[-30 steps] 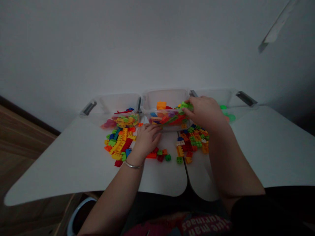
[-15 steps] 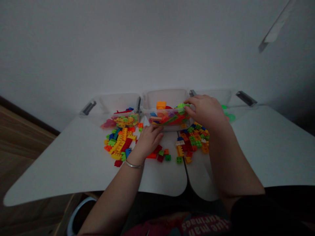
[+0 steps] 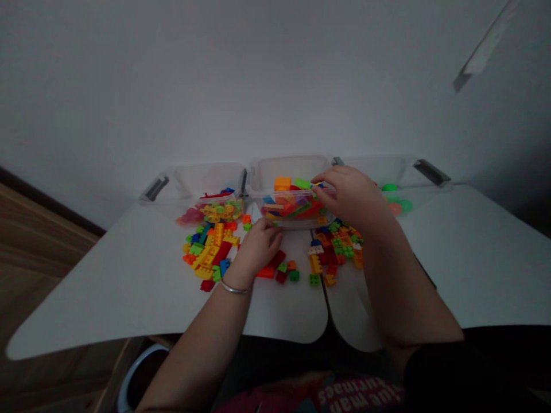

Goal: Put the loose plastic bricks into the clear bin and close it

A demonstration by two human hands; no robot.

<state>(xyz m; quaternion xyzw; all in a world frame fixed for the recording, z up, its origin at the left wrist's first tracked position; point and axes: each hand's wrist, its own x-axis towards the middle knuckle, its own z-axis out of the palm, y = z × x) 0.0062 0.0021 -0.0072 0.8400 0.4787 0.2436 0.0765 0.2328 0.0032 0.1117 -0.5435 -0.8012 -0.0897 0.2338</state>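
1. Closest to the camera, a printed shirt (image 3: 361,393) with pale lettering shows at the bottom of the view, and a dark sleeve (image 3: 447,373) covers the upper right arm. A round white-rimmed container (image 3: 142,367) sits below the surface's left side.
2. The left hand (image 3: 258,246), with a thin metal bracelet (image 3: 233,288) on its wrist, lies low on the white surface (image 3: 107,287). Its fingers (image 3: 269,228) curl loosely, with their tips just by the front of the middle bin. I cannot tell if they grasp anything.
3. The right hand (image 3: 350,195) reaches over the front rim of the clear middle bin (image 3: 293,169). Its fingers (image 3: 322,180) are bent downward among the blocks, but whether they are clenched on a piece is hidden.
4. Loose plastic building blocks lie on the surface in three groups: a left pile (image 3: 210,249), a small group (image 3: 279,272) just beside the left hand, and a right pile (image 3: 338,246) across the seam (image 3: 328,298) between the two white tabletops.
5. Three clear bins stand in a row. The middle one is full of mixed blocks, the left bin (image 3: 210,178) holds yellow and red pieces, and the right bin (image 3: 370,169) holds green and orange round pieces.
6. Beyond them rises a pale wall (image 3: 258,86).
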